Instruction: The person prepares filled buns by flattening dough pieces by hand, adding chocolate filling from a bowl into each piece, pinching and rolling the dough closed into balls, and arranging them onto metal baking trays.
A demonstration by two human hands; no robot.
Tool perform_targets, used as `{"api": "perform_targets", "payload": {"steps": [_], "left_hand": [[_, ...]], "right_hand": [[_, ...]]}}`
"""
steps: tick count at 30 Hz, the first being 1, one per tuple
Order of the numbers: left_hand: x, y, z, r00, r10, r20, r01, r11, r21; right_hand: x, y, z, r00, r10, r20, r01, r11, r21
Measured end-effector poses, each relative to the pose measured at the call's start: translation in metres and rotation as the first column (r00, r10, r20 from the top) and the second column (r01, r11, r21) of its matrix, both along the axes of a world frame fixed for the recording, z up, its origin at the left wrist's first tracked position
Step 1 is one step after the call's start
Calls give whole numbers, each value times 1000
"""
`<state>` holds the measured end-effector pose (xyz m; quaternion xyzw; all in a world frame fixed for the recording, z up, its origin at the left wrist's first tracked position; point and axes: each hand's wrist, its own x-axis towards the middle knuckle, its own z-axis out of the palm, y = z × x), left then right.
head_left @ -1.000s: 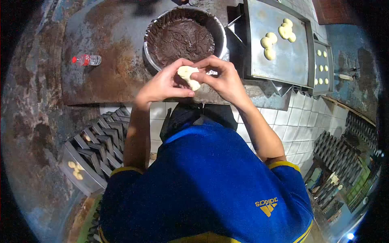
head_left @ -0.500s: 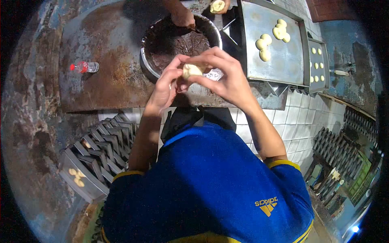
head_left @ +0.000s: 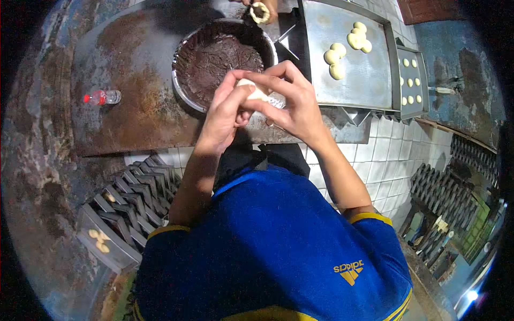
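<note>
A piece of pale dough (head_left: 256, 93) is pinched between my two hands over the table's near edge. My left hand (head_left: 220, 119) is closed on its left side, with thumb and fingers bent round it. From the other side my right hand (head_left: 300, 104) grips it, the thumb below and the fingers arched over the top. Just beyond them stands a large round metal bowl (head_left: 181, 92) of dark brown, sticky filling (head_left: 225, 59). At the far side, another person's hand (head_left: 271, 12) holds an opened dough cup (head_left: 260, 13) with dark filling inside.
A large metal tray (head_left: 316, 88) at the right carries several dough balls (head_left: 337, 71). Beyond it, a smaller tray (head_left: 415, 109) holds rows of them. A red-capped plastic bottle (head_left: 103, 97) lies at left. Another tray with dough pieces (head_left: 99, 241) sits low at left.
My fingers have closed further round the dough, covering more of it. The other person's scooping hand has left the bowl and is now at their dough cup. The view has shifted slightly.
</note>
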<state>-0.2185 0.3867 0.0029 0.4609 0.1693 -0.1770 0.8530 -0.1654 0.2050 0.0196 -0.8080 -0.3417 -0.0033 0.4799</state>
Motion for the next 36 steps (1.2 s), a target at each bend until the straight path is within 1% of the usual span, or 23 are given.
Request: {"api": "perform_targets", "payload": {"steps": [1,3,4,5,7,8,11,13,14,15,16,20,21,23,25,27,28,29,31,32,33,35,36], "left_hand": [[3,-3,4,1000,3,1,-3,1000,4],[10,-13,12,992,107,73,-104,993,-49],[14,-22,20,980,128,153,-131,991,11],[20,-30,18,980,129,153,-133,991,11],[37,-49,20,889,98,447,-264,908,326],[42,-61,24,904,147,401,-275,919,283],[62,-100,46,852,-16,523,-238,879,414],[69,-136,64,873,18,488,-101,984,145],[74,-156,55,834,44,550,-109,990,86],[80,-175,52,791,72,608,-111,993,27],[80,-189,52,809,68,584,-97,995,19],[95,-234,47,753,12,657,-145,978,149],[103,-235,43,664,-72,744,-206,939,275],[108,-245,46,790,90,607,-115,993,2],[116,-265,47,815,87,574,-67,996,-56],[122,-296,34,684,-77,725,-52,987,154],[126,-306,28,707,-58,705,-48,990,129],[131,-316,22,729,-38,684,-45,994,103],[139,-318,10,858,49,511,-43,999,-24],[144,-322,8,916,28,399,-153,946,285],[151,-326,-12,919,33,393,-155,947,283],[162,-335,-71,781,-193,594,-275,748,604],[163,-344,-77,802,-256,540,-176,762,623]], "right_hand": [[1,-5,-10,1000,3,1,-3,1000,4],[3,-13,-21,887,-84,-455,206,952,225],[6,-18,-17,821,-65,-567,264,924,276],[1,-21,-10,550,130,-825,430,803,413],[0,-38,-16,299,332,-895,547,709,446],[-1,-45,-17,230,474,-850,548,659,516],[-11,-60,-10,334,634,-698,565,458,686],[-5,-73,-15,419,713,-563,528,314,789],[-1,-78,-17,641,399,-656,536,379,755],[6,-86,-17,774,27,-633,565,425,708],[11,-101,-18,778,-50,-627,577,452,680],[28,-149,-9,759,-61,-648,599,456,658],[33,-162,-3,744,-61,-666,612,463,641],[42,-209,1,787,153,-597,245,812,530],[44,-218,7,713,172,-680,333,771,544],[43,-226,-4,820,-138,-555,498,650,574],[45,-229,-9,802,-141,-580,553,544,631],[51,-248,-10,799,-146,-584,557,545,626],[74,-300,-4,681,60,-730,215,936,278],[84,-315,7,749,0,-662,61,996,69],[90,-334,0,795,-116,-596,85,993,-80],[103,-348,-2,788,-222,-574,255,967,-23],[111,-352,-1,797,-176,-578,220,976,6]]}}
